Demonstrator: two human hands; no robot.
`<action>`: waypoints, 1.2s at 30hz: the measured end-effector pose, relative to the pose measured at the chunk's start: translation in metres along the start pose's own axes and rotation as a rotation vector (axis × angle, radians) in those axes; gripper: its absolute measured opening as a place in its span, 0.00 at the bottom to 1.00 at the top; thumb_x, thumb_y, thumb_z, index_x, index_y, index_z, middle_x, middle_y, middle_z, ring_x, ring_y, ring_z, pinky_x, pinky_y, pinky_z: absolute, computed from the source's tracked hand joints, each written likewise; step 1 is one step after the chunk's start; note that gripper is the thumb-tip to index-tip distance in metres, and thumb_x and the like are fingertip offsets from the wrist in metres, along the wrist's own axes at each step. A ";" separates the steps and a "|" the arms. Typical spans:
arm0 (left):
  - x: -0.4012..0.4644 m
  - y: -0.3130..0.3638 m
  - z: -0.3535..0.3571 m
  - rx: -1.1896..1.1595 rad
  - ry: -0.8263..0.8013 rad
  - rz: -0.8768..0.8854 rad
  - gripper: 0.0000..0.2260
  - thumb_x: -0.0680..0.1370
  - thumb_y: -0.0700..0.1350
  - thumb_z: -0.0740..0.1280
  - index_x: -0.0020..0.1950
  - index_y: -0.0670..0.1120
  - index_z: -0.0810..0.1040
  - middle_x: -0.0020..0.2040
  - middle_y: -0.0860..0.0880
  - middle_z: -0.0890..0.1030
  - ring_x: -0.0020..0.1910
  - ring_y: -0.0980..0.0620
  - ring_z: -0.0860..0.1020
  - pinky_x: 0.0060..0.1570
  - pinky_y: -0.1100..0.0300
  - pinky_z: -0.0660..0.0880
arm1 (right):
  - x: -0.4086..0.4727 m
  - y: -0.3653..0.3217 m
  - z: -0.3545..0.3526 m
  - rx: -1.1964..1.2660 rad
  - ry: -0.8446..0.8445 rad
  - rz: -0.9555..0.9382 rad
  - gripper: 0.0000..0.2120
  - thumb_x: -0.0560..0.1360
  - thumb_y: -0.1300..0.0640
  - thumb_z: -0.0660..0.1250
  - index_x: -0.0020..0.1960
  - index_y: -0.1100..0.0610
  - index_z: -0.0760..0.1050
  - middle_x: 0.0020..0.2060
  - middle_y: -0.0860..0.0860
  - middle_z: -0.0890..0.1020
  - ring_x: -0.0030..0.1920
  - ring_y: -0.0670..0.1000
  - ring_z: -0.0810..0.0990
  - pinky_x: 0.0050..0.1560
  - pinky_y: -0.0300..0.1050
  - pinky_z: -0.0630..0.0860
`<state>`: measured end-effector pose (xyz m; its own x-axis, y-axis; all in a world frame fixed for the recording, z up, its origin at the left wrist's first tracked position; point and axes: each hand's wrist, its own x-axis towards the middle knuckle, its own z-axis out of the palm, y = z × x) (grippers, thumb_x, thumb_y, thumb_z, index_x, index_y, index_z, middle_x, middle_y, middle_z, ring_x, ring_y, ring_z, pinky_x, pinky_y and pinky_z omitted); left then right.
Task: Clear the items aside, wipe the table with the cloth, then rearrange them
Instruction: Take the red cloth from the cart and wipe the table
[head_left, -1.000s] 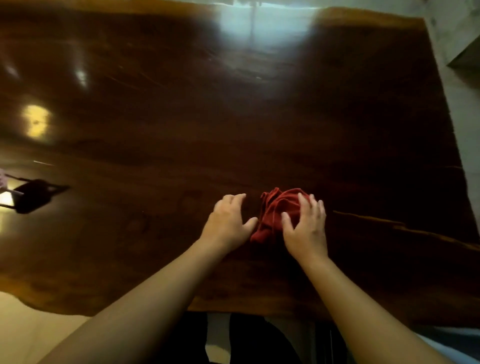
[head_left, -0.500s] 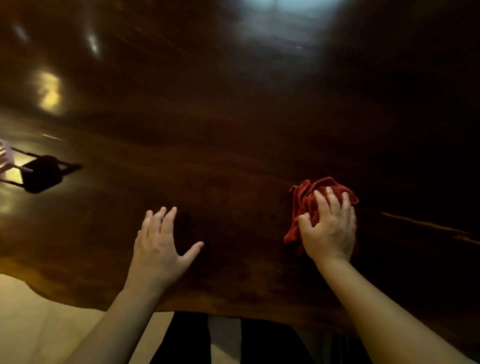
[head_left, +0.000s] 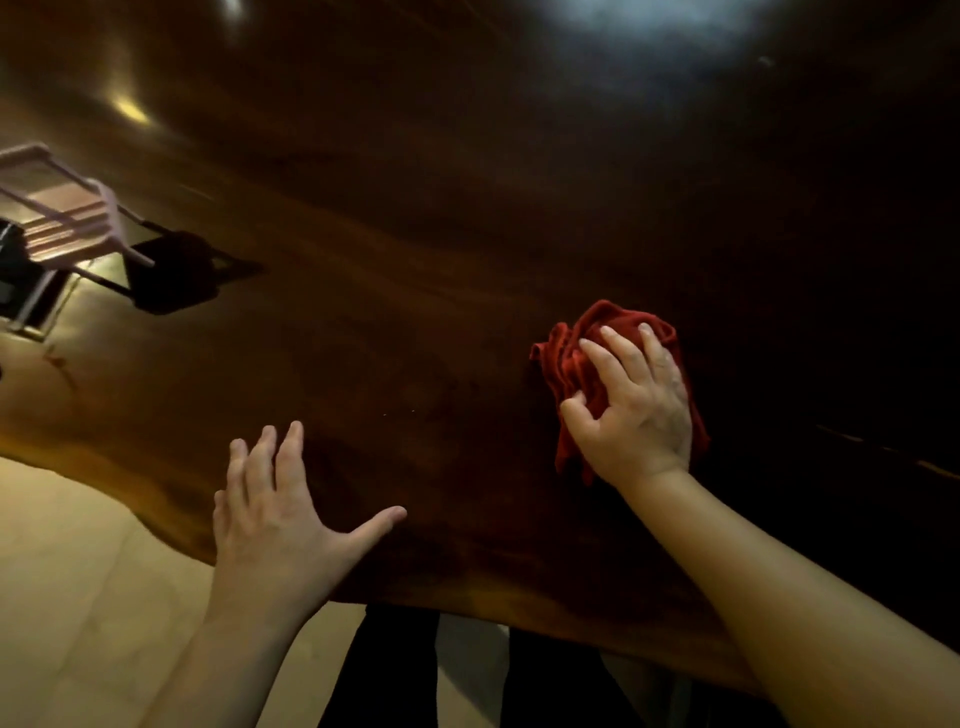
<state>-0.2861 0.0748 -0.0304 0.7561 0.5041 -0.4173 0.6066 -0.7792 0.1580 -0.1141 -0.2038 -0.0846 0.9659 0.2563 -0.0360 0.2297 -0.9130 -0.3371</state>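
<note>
A bunched red cloth (head_left: 571, 358) lies on the dark glossy wooden table (head_left: 415, 234), right of centre. My right hand (head_left: 631, 410) presses on top of the cloth, fingers curled into its folds. My left hand (head_left: 280, 519) rests flat near the table's front edge with fingers spread, holding nothing, well to the left of the cloth.
At the far left stands a pale pink frame or rack (head_left: 67, 218) with a dark object (head_left: 176, 275) beside it on the table. The table's wavy front edge (head_left: 156, 525) borders a light floor. Dark trouser legs (head_left: 395, 670) show below the edge.
My hands have parted: the right hand slid the cloth to the right, the left hand moved left and back to the table's front edge. The view has tilted.
</note>
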 end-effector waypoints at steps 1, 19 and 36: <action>-0.001 -0.005 -0.001 -0.001 -0.011 -0.014 0.60 0.57 0.81 0.61 0.80 0.48 0.51 0.80 0.42 0.56 0.79 0.40 0.49 0.74 0.37 0.56 | 0.003 -0.014 0.005 0.002 -0.007 -0.032 0.29 0.73 0.41 0.62 0.72 0.47 0.72 0.75 0.49 0.70 0.80 0.56 0.55 0.77 0.54 0.46; 0.021 -0.037 -0.009 0.163 -0.188 0.155 0.67 0.45 0.86 0.51 0.78 0.57 0.36 0.82 0.49 0.41 0.79 0.44 0.37 0.74 0.37 0.48 | -0.036 -0.121 0.046 0.058 -0.179 -0.629 0.26 0.74 0.42 0.64 0.70 0.48 0.75 0.74 0.50 0.72 0.80 0.57 0.56 0.79 0.58 0.51; 0.009 0.110 0.030 0.274 -0.204 0.517 0.61 0.55 0.84 0.53 0.80 0.56 0.40 0.82 0.48 0.42 0.79 0.44 0.37 0.73 0.35 0.51 | -0.134 0.060 -0.014 0.034 -0.102 -0.311 0.26 0.75 0.43 0.67 0.71 0.46 0.74 0.75 0.50 0.70 0.80 0.55 0.56 0.78 0.57 0.54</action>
<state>-0.2204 -0.0173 -0.0436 0.8566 -0.0248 -0.5154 0.0685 -0.9846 0.1611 -0.2283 -0.2969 -0.0871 0.8328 0.5533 -0.0195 0.5062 -0.7753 -0.3777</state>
